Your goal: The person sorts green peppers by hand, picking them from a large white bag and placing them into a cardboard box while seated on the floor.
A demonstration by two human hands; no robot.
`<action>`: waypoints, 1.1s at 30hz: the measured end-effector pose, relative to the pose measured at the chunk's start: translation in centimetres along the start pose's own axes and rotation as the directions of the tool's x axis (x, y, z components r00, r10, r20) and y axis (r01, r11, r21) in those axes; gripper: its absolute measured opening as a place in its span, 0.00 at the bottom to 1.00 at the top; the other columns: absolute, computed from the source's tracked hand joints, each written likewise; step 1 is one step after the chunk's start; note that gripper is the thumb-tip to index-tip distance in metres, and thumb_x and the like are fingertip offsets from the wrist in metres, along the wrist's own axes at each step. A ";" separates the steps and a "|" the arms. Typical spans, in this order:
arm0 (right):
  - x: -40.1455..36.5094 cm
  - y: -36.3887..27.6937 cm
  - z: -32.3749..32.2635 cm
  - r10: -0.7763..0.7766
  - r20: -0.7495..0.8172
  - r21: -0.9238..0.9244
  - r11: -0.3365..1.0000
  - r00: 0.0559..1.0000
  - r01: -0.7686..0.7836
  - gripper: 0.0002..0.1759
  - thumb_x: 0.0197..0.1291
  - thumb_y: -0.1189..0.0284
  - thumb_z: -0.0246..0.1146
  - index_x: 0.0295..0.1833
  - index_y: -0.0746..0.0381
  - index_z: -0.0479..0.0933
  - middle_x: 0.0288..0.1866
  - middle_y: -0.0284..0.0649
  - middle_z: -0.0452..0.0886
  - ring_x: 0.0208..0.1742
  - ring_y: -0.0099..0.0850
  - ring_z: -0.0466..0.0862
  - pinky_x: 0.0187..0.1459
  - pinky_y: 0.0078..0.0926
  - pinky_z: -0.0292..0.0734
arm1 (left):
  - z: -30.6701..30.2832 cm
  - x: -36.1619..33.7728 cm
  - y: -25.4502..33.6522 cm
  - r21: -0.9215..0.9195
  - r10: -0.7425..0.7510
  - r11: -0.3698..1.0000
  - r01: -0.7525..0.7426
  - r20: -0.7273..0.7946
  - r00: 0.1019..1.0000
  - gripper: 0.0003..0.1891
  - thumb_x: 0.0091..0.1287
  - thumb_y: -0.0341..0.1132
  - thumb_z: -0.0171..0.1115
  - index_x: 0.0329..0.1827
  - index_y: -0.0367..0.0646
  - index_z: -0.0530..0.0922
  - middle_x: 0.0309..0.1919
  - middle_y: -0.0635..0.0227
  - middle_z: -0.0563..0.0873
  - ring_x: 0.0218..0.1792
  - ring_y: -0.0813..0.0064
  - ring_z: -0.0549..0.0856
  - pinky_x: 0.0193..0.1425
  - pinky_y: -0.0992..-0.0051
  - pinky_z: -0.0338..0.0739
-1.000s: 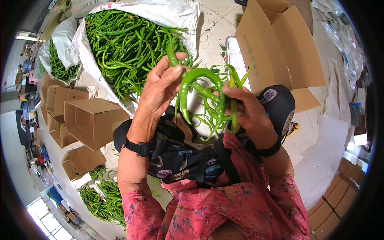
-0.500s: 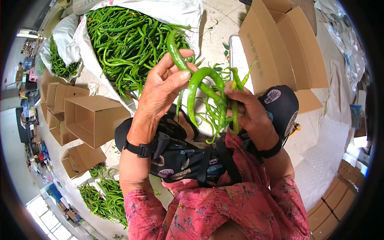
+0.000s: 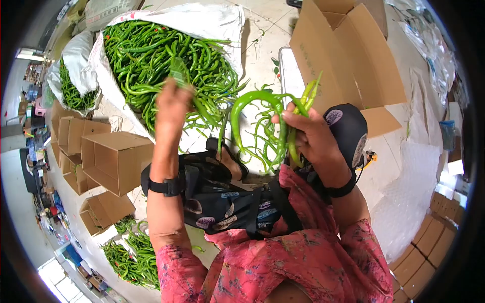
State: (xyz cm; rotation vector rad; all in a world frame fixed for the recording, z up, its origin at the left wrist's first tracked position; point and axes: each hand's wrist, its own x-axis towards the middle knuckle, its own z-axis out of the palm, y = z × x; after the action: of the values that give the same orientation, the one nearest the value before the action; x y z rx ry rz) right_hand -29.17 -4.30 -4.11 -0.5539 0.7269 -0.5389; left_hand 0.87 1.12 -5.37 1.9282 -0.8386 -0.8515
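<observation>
My right hand [image 3: 316,136] is closed around a small bunch of green chili peppers [image 3: 236,113]. One long pepper in it curls over in a hook to the left, and paler tips stick up above the thumb. Over the heap of green chilies [image 3: 151,55] in the white sack [image 3: 202,15], my left hand [image 3: 174,103] is smeared by motion. A blurred green streak, shaped like a pepper [image 3: 178,70], shows right at its fingertips; whether the fingers still grip it I cannot tell. Loose thin chilies [image 3: 257,134] lie on the floor between my hands.
A large open cardboard box [image 3: 348,65] stands at the right, beside a white tray edge [image 3: 288,65]. Several smaller boxes [image 3: 116,156] are at the left. Another chili pile [image 3: 134,252] lies lower left, and a second sack [image 3: 81,65] upper left. Bubble wrap [image 3: 409,192] covers floor at right.
My left hand has swung up and left, away from my right hand, to over the sack's heap, with the pepper streak at its fingers. The right hand keeps its bunch. The view has shifted slightly.
</observation>
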 end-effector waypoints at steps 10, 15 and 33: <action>0.5 2.6 -0.2 -0.111 0.134 -0.277 0.950 0.985 0.144 0.13 0.63 0.67 0.65 0.47 0.65 0.78 0.40 0.35 0.84 0.41 0.20 0.80 0.42 0.20 0.73 | 3.5 -3.6 4.3 -0.021 0.155 0.979 -0.202 0.723 0.673 0.23 0.68 0.41 0.64 0.61 0.35 0.80 0.45 0.64 0.88 0.45 0.78 0.83 0.48 0.75 0.77; -0.2 1.1 -1.8 -0.030 -0.077 -0.324 0.946 0.997 0.003 0.15 0.66 0.62 0.59 0.42 0.62 0.83 0.27 0.27 0.73 0.23 0.15 0.67 0.25 0.16 0.58 | 0.6 -3.9 5.0 -0.092 0.090 0.995 -0.044 0.596 0.798 0.14 0.66 0.32 0.62 0.52 0.36 0.84 0.30 0.69 0.86 0.31 0.84 0.82 0.32 0.80 0.73; -1.6 4.0 -0.8 0.075 -0.040 -0.270 0.959 0.996 -0.084 0.18 0.73 0.62 0.54 0.54 0.65 0.76 0.22 0.25 0.65 0.19 0.13 0.61 0.22 0.16 0.53 | -0.1 -2.9 4.2 -0.614 0.246 0.789 -0.025 0.277 0.929 0.15 0.73 0.37 0.57 0.55 0.35 0.77 0.34 0.65 0.86 0.33 0.77 0.86 0.30 0.83 0.73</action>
State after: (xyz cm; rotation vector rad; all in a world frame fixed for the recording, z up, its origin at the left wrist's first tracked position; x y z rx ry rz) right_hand -29.68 -0.58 -6.40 -0.7696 0.8545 -0.3748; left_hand -1.64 1.78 -0.99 1.1537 -0.7720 -1.2166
